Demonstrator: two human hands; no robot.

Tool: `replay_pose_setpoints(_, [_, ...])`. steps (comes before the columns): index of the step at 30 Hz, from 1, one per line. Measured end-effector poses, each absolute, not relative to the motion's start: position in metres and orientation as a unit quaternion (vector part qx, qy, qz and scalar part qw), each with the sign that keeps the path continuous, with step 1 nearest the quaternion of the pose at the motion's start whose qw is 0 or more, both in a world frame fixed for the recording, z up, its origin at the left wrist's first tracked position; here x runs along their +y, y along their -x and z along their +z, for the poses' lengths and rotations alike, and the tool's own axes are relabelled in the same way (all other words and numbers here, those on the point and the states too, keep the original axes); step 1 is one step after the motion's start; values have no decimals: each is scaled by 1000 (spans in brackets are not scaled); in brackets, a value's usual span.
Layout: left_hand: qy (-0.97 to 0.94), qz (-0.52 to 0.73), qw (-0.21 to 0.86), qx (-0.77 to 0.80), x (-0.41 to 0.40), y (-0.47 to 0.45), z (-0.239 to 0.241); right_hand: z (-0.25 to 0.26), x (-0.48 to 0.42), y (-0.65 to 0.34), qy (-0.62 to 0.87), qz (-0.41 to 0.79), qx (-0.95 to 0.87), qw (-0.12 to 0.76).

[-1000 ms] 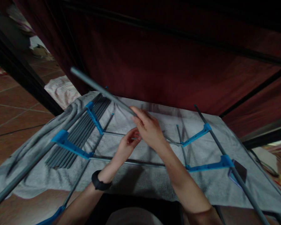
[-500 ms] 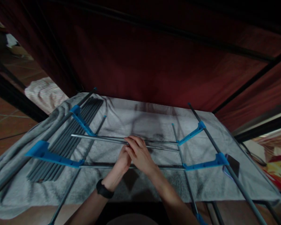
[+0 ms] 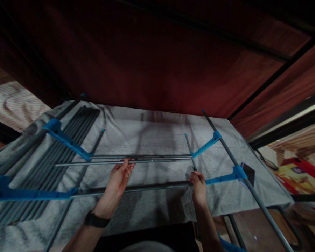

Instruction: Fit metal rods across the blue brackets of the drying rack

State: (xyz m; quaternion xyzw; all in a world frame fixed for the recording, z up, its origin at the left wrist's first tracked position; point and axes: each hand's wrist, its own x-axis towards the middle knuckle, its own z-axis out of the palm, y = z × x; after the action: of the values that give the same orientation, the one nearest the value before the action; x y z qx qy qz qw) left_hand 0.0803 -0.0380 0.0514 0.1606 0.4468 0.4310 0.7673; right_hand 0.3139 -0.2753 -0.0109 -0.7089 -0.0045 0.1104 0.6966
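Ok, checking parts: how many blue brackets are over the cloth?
4: far left bracket, near left bracket, far right bracket, near right bracket. Another blue piece shows below.

Across my view spreads a grey cloth (image 3: 157, 136), a dark red panel (image 3: 157, 77) along its far side. I see a striped cloth (image 3: 15, 101) at left; a dark phone-like object (image 3: 249, 173) lies on the grey cloth's right part, and a red-and-yellow packet (image 3: 301, 175) sits farther right.
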Motion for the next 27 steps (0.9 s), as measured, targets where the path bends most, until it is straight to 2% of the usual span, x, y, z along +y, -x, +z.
replay_pose_setpoints(9, [-120, 434, 774, 445, -49, -101, 59, 6, -230, -341, 559, 248, -5, 791])
replay_pose_setpoints(27, [-132, 415, 788, 436, -50, -121, 52, 12, -201, -374, 512, 267, 12, 816])
